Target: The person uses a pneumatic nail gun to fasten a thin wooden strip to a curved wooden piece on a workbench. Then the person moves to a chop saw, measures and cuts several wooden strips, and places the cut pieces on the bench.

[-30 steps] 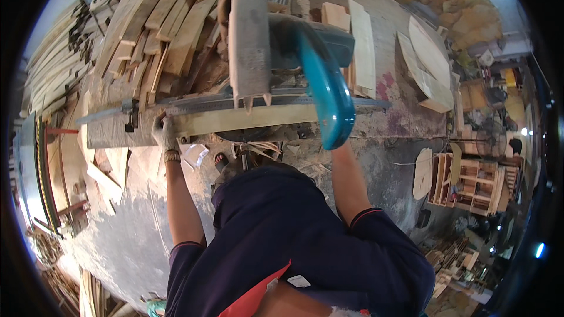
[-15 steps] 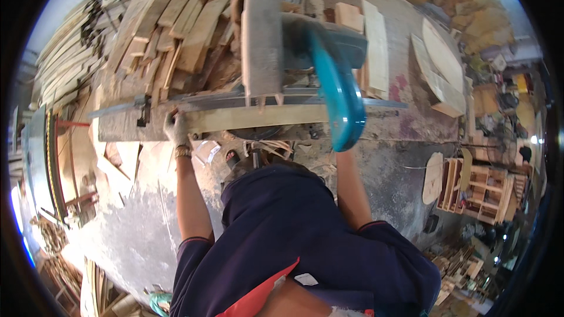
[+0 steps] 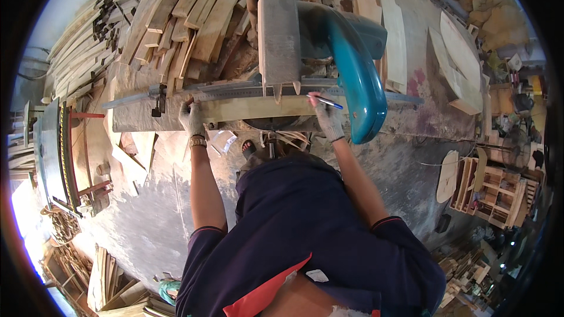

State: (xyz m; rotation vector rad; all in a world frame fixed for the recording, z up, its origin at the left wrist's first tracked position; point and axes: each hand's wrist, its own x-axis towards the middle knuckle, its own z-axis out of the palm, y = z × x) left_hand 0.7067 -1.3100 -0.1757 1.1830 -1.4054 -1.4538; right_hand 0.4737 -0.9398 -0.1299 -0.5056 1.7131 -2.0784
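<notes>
A pale wooden board (image 3: 247, 109) lies crosswise along the metal fence (image 3: 226, 91) of a miter saw (image 3: 278, 35). My left hand (image 3: 190, 118), in a light work glove, is closed around the board's left end. In my gloved right hand (image 3: 328, 122) is a blue-and-white pen (image 3: 330, 103), pinched by the fingers over the board's right part. The saw's teal handle (image 3: 365, 82) stands just right of that hand. Its grey blade guard is above the board's middle, and the blade itself is mostly hidden.
Stacked boards (image 3: 194, 9) cover the bench's far left. Loose pale planks (image 3: 395, 41) lie beyond the handle, with curved pieces (image 3: 452, 64) farther right. A clamp-like stop (image 3: 157, 100) sits on the fence left of my left hand. A wooden rack (image 3: 496, 191) stands at right.
My right hand, hidden behind the teal handle before, has come out to its left and now shows the pen. My left hand stays on the board's end. The whole view has shifted slightly.
</notes>
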